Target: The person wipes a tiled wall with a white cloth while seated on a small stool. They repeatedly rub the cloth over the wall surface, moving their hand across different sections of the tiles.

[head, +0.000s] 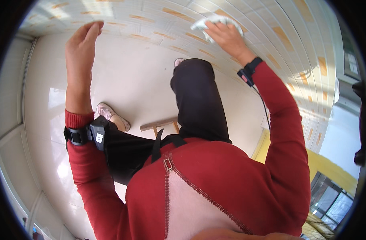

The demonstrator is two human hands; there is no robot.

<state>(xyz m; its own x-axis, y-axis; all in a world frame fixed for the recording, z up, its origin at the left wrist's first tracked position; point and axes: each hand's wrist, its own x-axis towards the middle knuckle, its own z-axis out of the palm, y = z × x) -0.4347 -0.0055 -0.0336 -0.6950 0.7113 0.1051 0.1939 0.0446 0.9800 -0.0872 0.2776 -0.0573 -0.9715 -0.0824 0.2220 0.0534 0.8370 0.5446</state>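
My right hand (226, 37) lies flat over a white cloth (211, 22), pressed against the tiled wall (177, 28) at the upper right. The wall has pale, brick-like strips with orange blocks. My left hand (82, 42) is raised at the upper left, its fingers bent together near the wall; no object shows in it, and whether it touches the wall cannot be told. A black device is strapped on the left forearm, and another with a cable sits at the right wrist.
Below me is a glossy pale tiled floor (135, 78). A wooden stool (159, 123) stands between my legs. White panelled doors (12, 87) run along the left side. At the right are a window frame (349, 51) and a yellow ledge (327, 168).
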